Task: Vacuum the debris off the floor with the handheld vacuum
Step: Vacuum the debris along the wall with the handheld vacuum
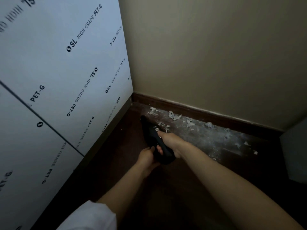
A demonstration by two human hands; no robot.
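At frame centre, the right hand [168,141] grips the handle of the black handheld vacuum [155,140], thumb by its silver button. The left hand [147,157] holds its rear underside. Its nozzle points toward pale grey flaky debris [191,123] strewn along the dark wooden baseboard [207,116], centre right.

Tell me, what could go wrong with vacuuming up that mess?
The big flakes of debris might clog the handheld vacuum, whose nozzle looks narrow. Scraps lie far along the baseboard, so some may get missed. The fine dust may smear on the dark floor.
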